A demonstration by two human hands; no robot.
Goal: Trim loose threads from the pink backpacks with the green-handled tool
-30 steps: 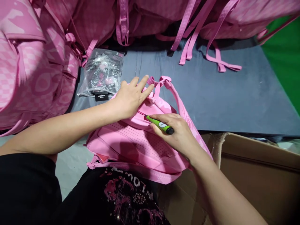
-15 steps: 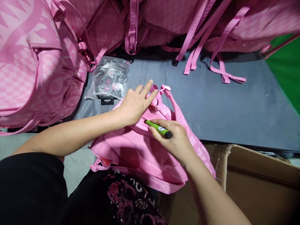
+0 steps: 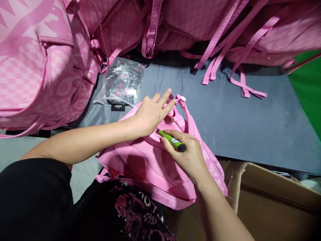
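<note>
A pink backpack [image 3: 147,157] lies tilted between my body and the table edge, its dotted back panel facing up. My left hand [image 3: 152,115] rests flat on its upper part, fingers spread near the top loop and strap buckle. In my right hand [image 3: 189,150] is a green pen-like tool with a black end [image 3: 173,140]. Its narrow tip touches or nearly touches the pink fabric just below my left hand; the exact contact is hidden. A patterned shoulder strap [image 3: 192,125] runs down the backpack's right side.
Several pink patterned backpacks [image 3: 57,73] stand along the back and left of the grey table [image 3: 250,127], straps hanging down [image 3: 210,70]. A clear plastic bag [image 3: 122,82] with small items and a black label lies behind my left hand. An open cardboard box [image 3: 276,194] stands at lower right.
The view has shifted slightly, so the surroundings sit a little further right. Both hands keep nearly the same place on the backpack, the green tool still in my right hand.
</note>
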